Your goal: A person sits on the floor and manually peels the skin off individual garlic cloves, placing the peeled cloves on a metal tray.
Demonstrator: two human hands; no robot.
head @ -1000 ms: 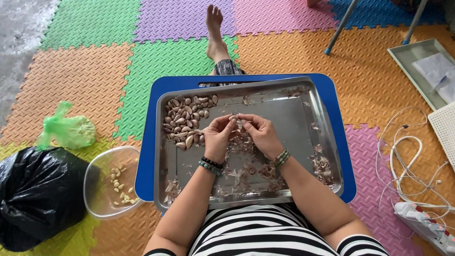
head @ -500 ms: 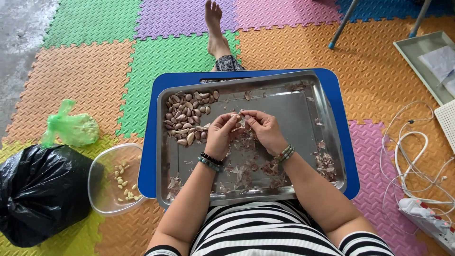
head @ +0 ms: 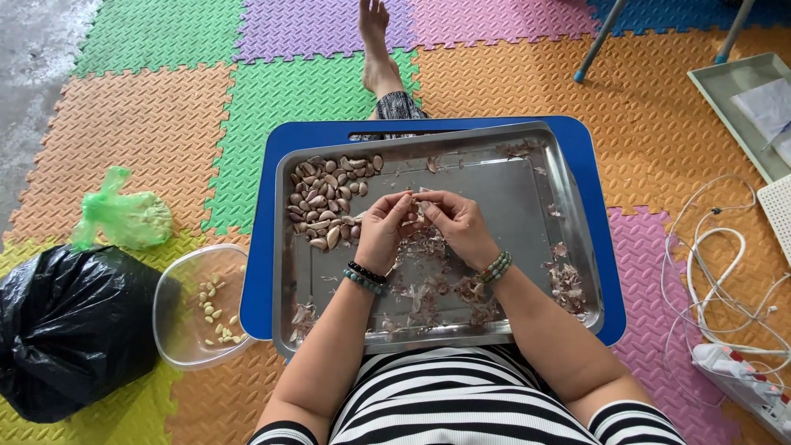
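Left hand point(head: 384, 231) & right hand point(head: 455, 224) meet mid-tray, fingers of both pinched on one garlic clove point(head: 414, 211). Steel tray point(head: 527, 194) w/ raised rim on blue board point(head: 593, 173); bare metal to the right. Unpeeled cloves point(head: 325, 198) top-left, skins point(head: 568, 284) scattered. Foam mats point(head: 140, 124) around; plastic bowl point(head: 185, 284) beside board's left edge.

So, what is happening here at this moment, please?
A person sits on colourful floor mats with a metal tray on a blue board over the lap. Both hands meet above the tray: the left hand and right hand pinch one garlic clove between the fingers, apparently peeling it. Unpeeled cloves are piled in the tray's far left corner, and loose skins lie scattered in it. A clear bowl beside the tray holds a few peeled cloves.
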